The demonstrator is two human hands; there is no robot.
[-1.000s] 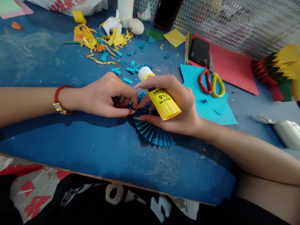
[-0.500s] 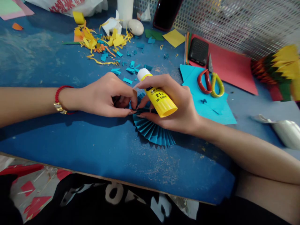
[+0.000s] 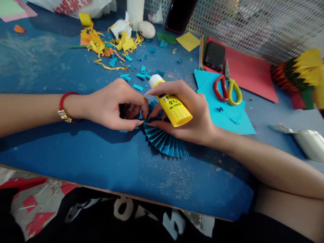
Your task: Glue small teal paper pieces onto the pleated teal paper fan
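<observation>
A pleated blue paper fan (image 3: 167,141) lies spread on the blue table, partly covered by both hands. My left hand (image 3: 117,106) pinches the fan's left edge between thumb and fingers; a red bracelet is round that wrist. My right hand (image 3: 188,108) is closed around a yellow glue stick (image 3: 176,109) with a white cap, tilted with the cap toward the upper left. The thumb and fingertips of that same hand also press the fan's folds near its middle. The exact spot where the fingertips meet is partly hidden.
Scissors (image 3: 234,91) with red and yellow handles rest on blue paper sheets (image 3: 222,116) and red paper (image 3: 253,74), beside a black case (image 3: 214,55). Yellow and orange scraps (image 3: 101,44) lie behind. A phone (image 3: 180,15) leans on the mesh panel. A folded paper piece (image 3: 307,72) stands far right.
My left thumb has shifted slightly downward at the fan's edge. The glue stick has tipped a little to the right in my right hand. Otherwise little differs.
</observation>
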